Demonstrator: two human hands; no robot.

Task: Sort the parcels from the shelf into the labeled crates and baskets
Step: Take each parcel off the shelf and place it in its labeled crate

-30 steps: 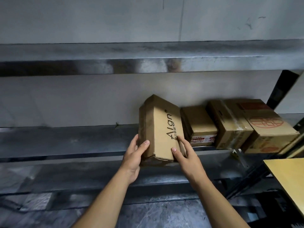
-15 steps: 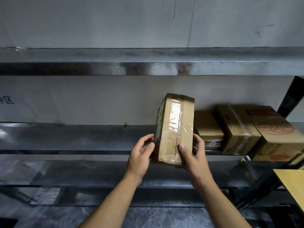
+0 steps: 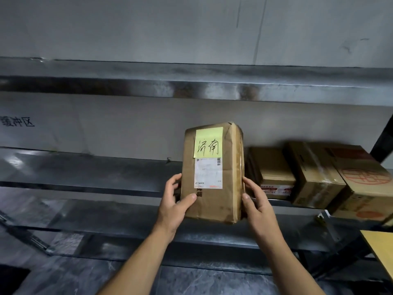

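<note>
A brown cardboard parcel (image 3: 230, 179) stands upright in the air in front of the metal shelf (image 3: 85, 173). A yellow sticky note (image 3: 208, 145) with handwritten characters and a white shipping label (image 3: 208, 173) face me. My left hand (image 3: 173, 205) grips its lower left edge, thumb across the front. My right hand (image 3: 258, 206) grips the lower right edge. No crates or baskets are in view.
Three more cardboard boxes (image 3: 276, 173), (image 3: 314, 177), (image 3: 365, 182) sit on the shelf to the right. A second shelf board (image 3: 191, 84) runs above. A yellow tabletop corner (image 3: 380, 245) juts in at the lower right. Black writing (image 3: 18, 122) marks the wall at left.
Both hands lifted the parcel off the shelf and turned it, from its printed side, past its taped edge, until the labelled face points at me.
</note>
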